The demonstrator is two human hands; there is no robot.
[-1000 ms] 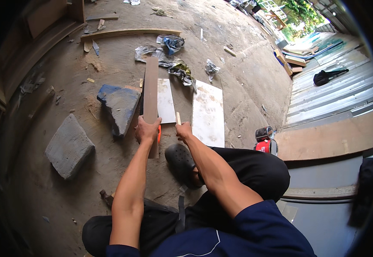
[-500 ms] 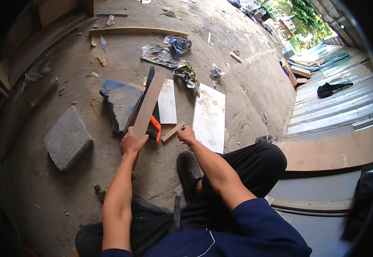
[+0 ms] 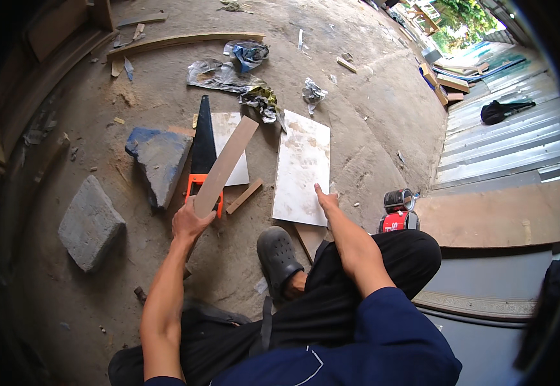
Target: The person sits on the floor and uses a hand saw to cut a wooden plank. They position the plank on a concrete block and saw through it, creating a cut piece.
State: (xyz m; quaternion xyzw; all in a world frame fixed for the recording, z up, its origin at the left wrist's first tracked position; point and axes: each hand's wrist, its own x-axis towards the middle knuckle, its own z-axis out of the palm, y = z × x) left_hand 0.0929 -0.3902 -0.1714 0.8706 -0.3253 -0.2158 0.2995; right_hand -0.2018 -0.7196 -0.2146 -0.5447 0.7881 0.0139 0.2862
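Observation:
My left hand is closed round the near end of a brown wooden board, which tilts up and away to the right. Partly behind that board lies a handsaw with a dark blade and an orange and black handle. My right hand is at the near right edge of a white, stained panel, its fingers apart; whether it touches the panel, I cannot tell. Between the two hands a short wooden strip rests on the floor. A smaller white board lies behind the brown one.
Two concrete blocks, one blue-topped and one plain grey, stand at left. Crumpled plastic and a long timber lie farther off. Tins stand by my right knee. Nearby are my clog and a wooden sheet.
My right hand has left the end of the short strip and moved right to the white panel's edge. The brown board has swung right, uncovering more of the saw. My view has shifted slightly.

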